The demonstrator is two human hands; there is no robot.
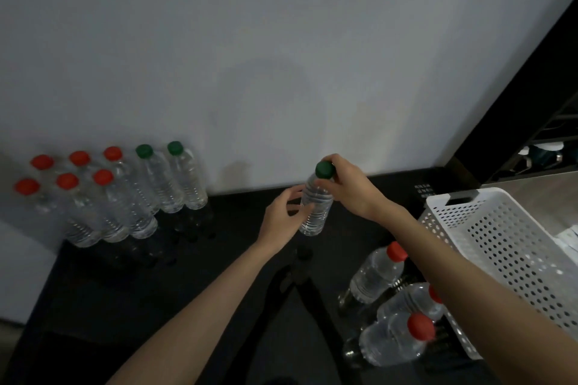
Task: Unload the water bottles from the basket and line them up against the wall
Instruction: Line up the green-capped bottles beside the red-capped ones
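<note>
A clear green-capped water bottle (316,206) is upright in the middle of the black table. My right hand (350,187) grips it at the cap and neck. My left hand (281,216) curls round its body from the left, fingers touching it. Against the white wall (281,56) at the left stand several red-capped bottles (103,197) and two green-capped bottles (175,178). The white perforated basket (500,247) sits at the right. Three red-capped bottles (375,275) stand on the table beside the basket, under my right forearm.
The black table (156,291) has bare room between the bottle row and the basket. Its left edge drops off near the red-capped group. A dark post and shelving (516,122) rise at the right, beyond the wall's end.
</note>
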